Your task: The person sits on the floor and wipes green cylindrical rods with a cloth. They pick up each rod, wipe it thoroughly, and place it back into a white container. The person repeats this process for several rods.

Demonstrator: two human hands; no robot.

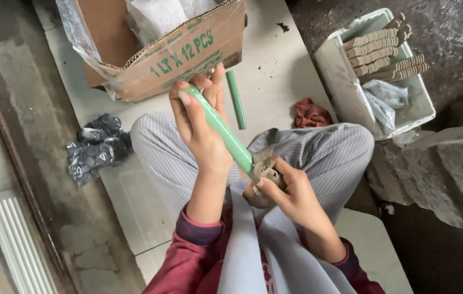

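My left hand (pixel 198 128) grips the long green plastic tube (pixel 221 132) at frame centre; my right hand (pixel 286 190) pinches grey-brown paper wrapping (pixel 263 162) over its lower end.

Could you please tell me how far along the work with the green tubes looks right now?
Done: rolled brown sticks lie stacked in the white tub. In hand: the left hand grips a green tube while the right hand presses brownish material at its lower end. Left: another green tube lies on the floor.
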